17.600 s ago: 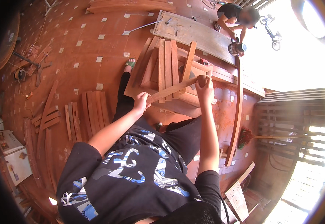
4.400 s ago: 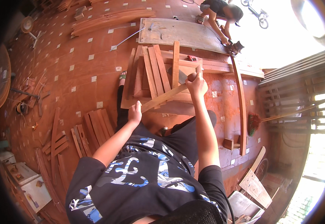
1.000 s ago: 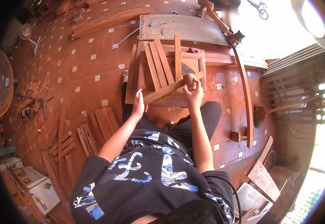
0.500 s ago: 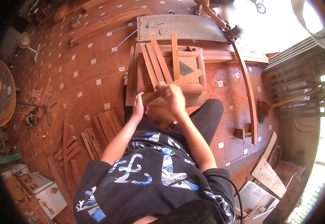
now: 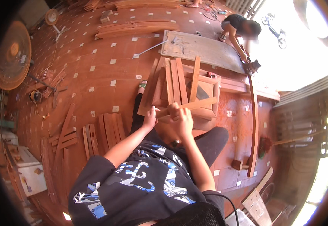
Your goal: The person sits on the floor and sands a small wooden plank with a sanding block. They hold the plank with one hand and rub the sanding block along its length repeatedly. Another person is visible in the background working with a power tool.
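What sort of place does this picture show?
Probably a woodworking workshop: reddish planks lie on the floor, wooden strips rest on a framed panel, and a person nearby handles what looks like a power tool.

We hold a straight, light-brown wooden strip [image 5: 202,103] aslant, its near end in our left hand [image 5: 150,118], its far end bare and higher rightward; our right hand [image 5: 182,117] presses a darker brown, rounded piece [image 5: 173,108] against it.

Head-worn fisheye view, facing down; shirt [image 5: 133,188] close below; tiled floor [image 5: 124,71] farther off.
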Motion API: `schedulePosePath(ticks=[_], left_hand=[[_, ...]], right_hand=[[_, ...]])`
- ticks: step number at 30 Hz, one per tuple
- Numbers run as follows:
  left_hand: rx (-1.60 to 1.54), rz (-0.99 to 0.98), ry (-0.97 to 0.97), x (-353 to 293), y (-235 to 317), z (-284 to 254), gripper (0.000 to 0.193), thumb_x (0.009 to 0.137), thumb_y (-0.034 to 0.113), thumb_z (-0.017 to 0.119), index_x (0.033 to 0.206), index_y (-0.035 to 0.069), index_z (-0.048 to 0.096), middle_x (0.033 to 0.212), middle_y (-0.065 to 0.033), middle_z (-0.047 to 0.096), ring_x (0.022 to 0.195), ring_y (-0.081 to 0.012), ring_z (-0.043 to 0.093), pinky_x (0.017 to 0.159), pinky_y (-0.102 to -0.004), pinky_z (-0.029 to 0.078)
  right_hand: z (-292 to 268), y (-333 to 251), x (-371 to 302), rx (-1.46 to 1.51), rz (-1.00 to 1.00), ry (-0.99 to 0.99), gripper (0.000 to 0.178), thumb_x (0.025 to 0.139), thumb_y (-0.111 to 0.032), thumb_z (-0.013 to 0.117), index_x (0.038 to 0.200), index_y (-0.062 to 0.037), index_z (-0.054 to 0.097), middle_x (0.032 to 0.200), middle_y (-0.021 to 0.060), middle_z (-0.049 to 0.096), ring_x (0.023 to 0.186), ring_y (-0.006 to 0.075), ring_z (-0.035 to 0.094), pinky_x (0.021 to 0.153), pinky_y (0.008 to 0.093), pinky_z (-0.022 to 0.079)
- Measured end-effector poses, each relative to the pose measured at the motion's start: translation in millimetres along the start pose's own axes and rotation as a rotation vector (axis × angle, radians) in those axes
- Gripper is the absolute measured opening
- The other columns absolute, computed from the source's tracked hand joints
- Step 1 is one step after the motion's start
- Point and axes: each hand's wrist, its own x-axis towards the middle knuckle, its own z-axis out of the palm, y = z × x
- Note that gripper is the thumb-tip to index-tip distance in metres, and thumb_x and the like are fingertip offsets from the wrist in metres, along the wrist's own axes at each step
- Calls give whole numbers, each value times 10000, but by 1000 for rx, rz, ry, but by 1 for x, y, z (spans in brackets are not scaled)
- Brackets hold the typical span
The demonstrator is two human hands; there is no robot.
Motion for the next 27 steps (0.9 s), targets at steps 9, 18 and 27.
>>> schedulePosePath(ticks=[9,18,27], left_hand=[[-78,-93,53,-7,8,-5,506,1035,595,477,923,125,628,730,50,489,626,-55,486,541,-254,416],[96,147,-53,-2,-3,-7,480,1051,567,458,894,130,580,653,70,426,528,-39,403,493,-228,345],[-13,-85,48,-6,4,-2,637,1051,614,397,865,59,648,672,0,564,583,-94,526,547,-271,422]], right_hand=[[-8,19,20,8,136,80,452,740,-199,780,1141,-66,620,1112,165,647,1074,359,615,925,454,521],[-27,70,33,-208,190,264,433,742,-222,782,1092,-64,583,1090,154,631,1043,371,615,858,484,531],[5,-33,-5,31,-57,-53,435,730,-218,763,1105,-44,628,1049,139,680,1006,338,673,873,438,559]])
